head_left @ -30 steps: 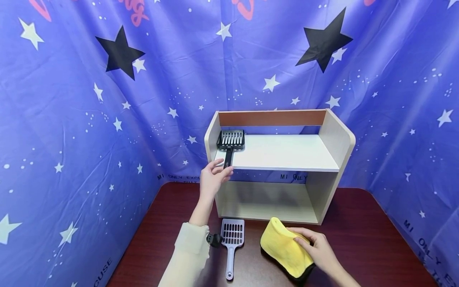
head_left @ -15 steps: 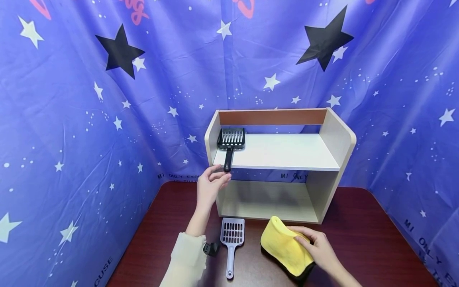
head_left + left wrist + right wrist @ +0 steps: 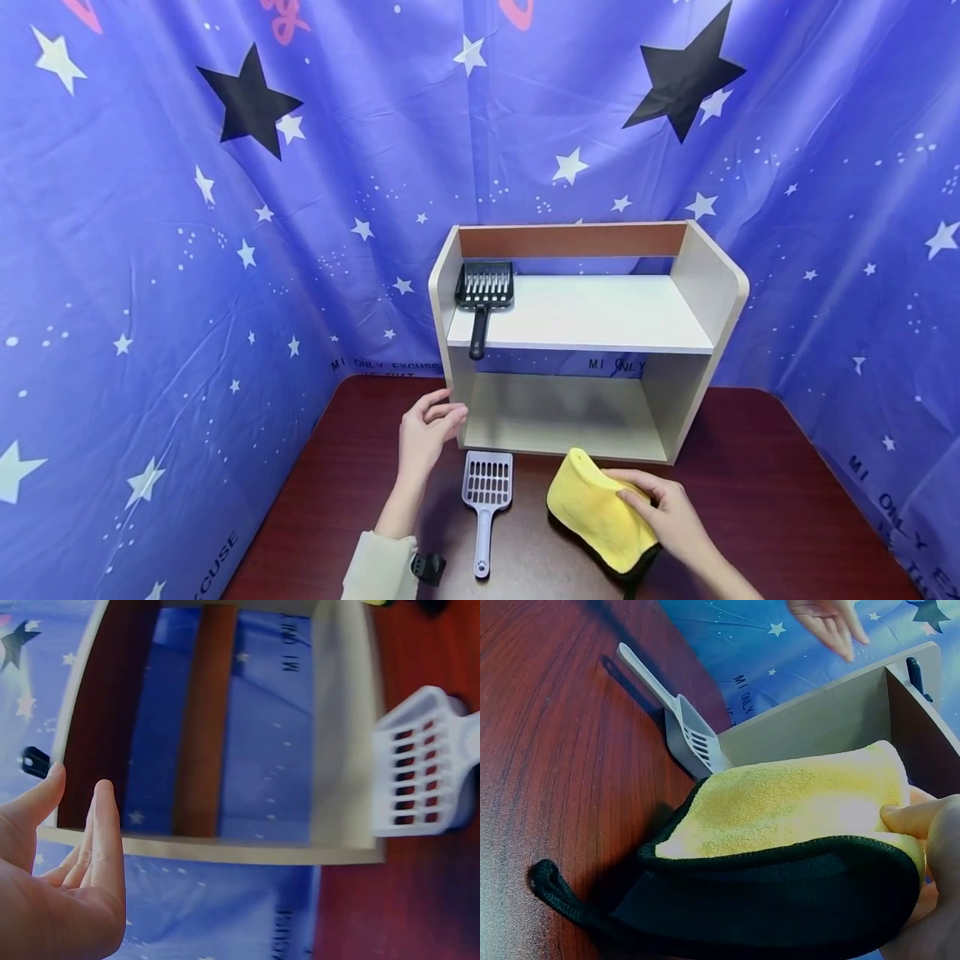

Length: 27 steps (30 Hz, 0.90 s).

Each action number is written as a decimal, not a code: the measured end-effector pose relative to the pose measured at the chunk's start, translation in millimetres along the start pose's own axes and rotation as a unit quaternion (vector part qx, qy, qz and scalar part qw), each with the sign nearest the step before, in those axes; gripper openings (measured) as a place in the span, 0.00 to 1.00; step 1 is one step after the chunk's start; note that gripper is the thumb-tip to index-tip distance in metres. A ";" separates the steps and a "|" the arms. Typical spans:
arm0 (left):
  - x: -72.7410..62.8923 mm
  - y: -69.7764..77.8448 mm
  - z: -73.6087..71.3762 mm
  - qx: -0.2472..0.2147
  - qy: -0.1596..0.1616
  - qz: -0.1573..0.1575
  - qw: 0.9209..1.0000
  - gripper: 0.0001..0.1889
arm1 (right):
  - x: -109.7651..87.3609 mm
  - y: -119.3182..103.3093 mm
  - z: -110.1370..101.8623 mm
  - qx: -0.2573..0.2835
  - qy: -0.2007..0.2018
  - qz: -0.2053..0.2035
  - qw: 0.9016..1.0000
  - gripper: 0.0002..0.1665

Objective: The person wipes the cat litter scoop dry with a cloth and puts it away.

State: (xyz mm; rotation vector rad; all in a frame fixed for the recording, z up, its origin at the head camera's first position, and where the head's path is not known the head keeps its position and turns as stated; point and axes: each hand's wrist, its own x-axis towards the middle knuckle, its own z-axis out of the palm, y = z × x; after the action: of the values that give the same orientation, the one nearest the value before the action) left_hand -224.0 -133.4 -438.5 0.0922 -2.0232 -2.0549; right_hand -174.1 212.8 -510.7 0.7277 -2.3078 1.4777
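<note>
My left hand is in the air by the shelf's lower left corner, holding nothing, its fingers loosely bent. Above it, a black slotted litter scoop lies on the upper board at the left, its handle sticking out over the front edge. A pale lilac litter scoop rests on the table just right of my left hand, handle toward me. With thumb and fingers, my right hand grips a folded yellow cloth with a black underside. In the right wrist view, the cloth shows a dark edge and a hanging loop.
A two-level wooden shelf stands at the back of the dark red table. Its white upper board extends right of the black scoop. A blue star-patterned curtain surrounds the table on the back and sides.
My left hand has let go of the black litter scoop's handle and moved down toward me. The right hand and the cloth stay nearly still.
</note>
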 end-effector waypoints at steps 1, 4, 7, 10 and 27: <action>-1.9 -5.4 -2.2 0.003 0.000 -0.004 1.000 0.27 | 0.2 0.2 0.1 0.000 -0.001 0.001 1.000 0.16; -8.3 -21.3 -7.8 0.007 -0.004 -0.016 1.000 0.27 | 0.5 0.0 0.3 0.002 -0.002 0.005 1.000 0.16; -16.0 -36.8 -12.7 0.009 -0.011 -0.028 1.000 0.28 | 0.2 0.3 0.8 0.006 -0.003 0.009 1.000 0.15; -24.2 -52.9 -16.7 0.022 -0.012 -0.040 0.999 0.27 | 0.1 0.5 1.2 0.009 -0.002 0.009 1.000 0.15; -72.4 -122.6 -28.9 0.041 -0.071 -0.128 0.988 0.26 | 2.1 3.4 4.1 0.005 0.002 0.004 1.000 0.16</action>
State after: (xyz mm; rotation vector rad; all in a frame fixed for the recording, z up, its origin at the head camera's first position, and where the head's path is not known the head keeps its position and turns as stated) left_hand -164.5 -145.3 -570.5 0.2402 -2.2888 -2.1825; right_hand -177.7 209.6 -513.9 0.7175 -2.3046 1.4954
